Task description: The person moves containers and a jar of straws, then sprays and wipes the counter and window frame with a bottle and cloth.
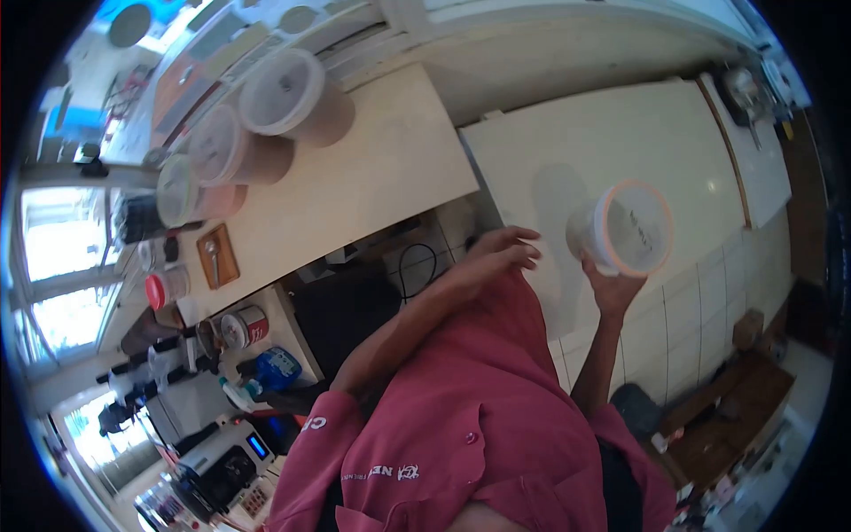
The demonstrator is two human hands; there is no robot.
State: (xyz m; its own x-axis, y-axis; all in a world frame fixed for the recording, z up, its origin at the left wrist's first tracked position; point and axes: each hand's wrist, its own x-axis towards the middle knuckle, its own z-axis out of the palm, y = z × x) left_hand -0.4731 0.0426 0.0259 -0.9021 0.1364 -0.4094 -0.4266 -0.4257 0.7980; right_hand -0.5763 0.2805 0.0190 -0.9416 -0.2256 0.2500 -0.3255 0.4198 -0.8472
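My right hand (610, 288) grips from below a clear plastic tub (629, 228) with an orange-rimmed lid, held above the white counter (638, 133). My left hand (503, 248) lies flat with fingers stretched out at the counter's near-left edge and holds nothing. Both arms come out of red shirt sleeves at the bottom of the view. I cannot make out what is inside the tub.
Three lidded round tubs (282, 93) stand in a row on a pale shelf (381, 168) at upper left. Below them are a wooden board with a spoon (217, 255), a red-lidded jar (164, 286), a red can (244, 326), a blue packet (275, 368) and a blue-display appliance (235, 452).
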